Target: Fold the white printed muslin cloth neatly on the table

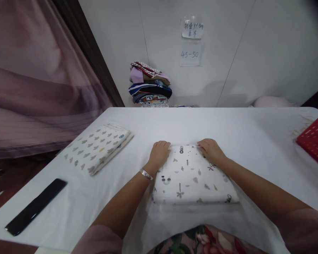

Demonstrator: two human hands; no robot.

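A folded white cloth (190,176) with small scattered motifs lies flat on the table in front of me. At its far left corner is my left hand (160,153), a silver bracelet on the wrist and the fingers bent over the edge. My right hand (211,151) grips the far right corner in a similar way, with its fingertips curled over the fabric. The undersides of both corners are hidden by the fingers.
On the left of the white table (217,123) lies a folded cloud-print cloth (95,148), with a glossy black strip (37,206) nearer me. Red patterned fabric (316,137) is at the right edge. Behind the table rises a pile of folded fabrics (150,86); a pink curtain (37,81) hangs left.
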